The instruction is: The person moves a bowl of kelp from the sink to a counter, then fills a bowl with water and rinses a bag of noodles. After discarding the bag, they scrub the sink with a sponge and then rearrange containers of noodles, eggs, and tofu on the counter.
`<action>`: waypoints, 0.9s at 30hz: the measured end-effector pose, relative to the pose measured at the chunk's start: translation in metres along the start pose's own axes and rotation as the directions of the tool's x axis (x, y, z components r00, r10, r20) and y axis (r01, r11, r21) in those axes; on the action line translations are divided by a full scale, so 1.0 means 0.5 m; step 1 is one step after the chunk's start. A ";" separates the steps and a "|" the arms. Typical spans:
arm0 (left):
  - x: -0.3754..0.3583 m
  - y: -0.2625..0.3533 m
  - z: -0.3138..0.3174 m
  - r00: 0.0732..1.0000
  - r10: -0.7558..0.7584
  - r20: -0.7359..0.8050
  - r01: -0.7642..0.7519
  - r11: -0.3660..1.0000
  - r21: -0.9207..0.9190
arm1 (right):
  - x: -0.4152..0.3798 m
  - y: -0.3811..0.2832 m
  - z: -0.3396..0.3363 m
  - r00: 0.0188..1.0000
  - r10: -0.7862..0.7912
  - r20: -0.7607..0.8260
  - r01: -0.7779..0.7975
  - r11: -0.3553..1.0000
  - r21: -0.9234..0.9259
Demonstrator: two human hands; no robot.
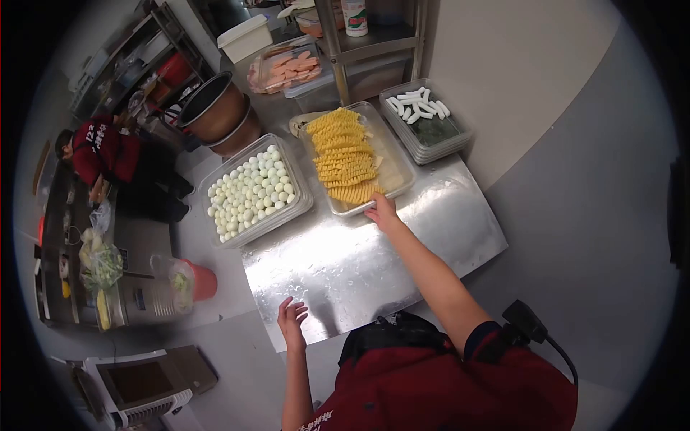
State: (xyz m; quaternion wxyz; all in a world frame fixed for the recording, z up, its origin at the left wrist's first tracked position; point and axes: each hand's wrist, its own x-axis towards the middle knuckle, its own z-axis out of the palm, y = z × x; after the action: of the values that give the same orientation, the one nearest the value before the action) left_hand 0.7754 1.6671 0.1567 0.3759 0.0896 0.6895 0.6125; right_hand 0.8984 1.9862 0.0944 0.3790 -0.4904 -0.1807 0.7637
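My right hand [383, 212] reaches across the steel table and is closed on the near edge of a clear plastic tray [403, 183]. Rows of yellow, wavy folded food [345, 158] fill the left and middle of that tray. My left hand [292, 322] hovers over the table's front left part, its fingers loosely apart and nothing in them. To the left of the yellow food stands a clear plastic tub [305, 202] filled with many pale peeled eggs [255, 190].
Stacked clear containers [431, 156] with white sticks on top stand at the back right, beside the wall. Behind are a metal shelf [377, 54] and a box of pink slices [295, 70]. Large brown pots [215, 108] and a red bucket [203, 280] stand left. Farther left, a person [108, 154] bends over a counter.
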 end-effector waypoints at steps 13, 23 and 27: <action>0.024 -0.018 0.338 0.718 -0.199 0.667 0.109 0.979 0.174 | -0.386 0.004 -0.370 0.959 0.069 -0.275 -0.060 0.997 0.041; -0.009 -0.058 0.577 0.535 -0.257 0.805 0.204 0.964 0.171 | -0.395 -0.155 -0.513 0.920 -0.074 -0.385 0.048 0.996 -0.078; 0.037 -0.018 0.661 0.540 -0.288 0.791 0.172 0.958 0.231 | -0.340 -0.214 -0.506 0.939 -0.085 -0.335 0.070 0.996 -0.057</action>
State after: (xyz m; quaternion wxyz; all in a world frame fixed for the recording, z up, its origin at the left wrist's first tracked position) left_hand 0.9730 1.9325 0.1519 0.7220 0.2941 0.4802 0.4021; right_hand 1.2046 1.9028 0.1529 0.4233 -0.6143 -0.1492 0.6489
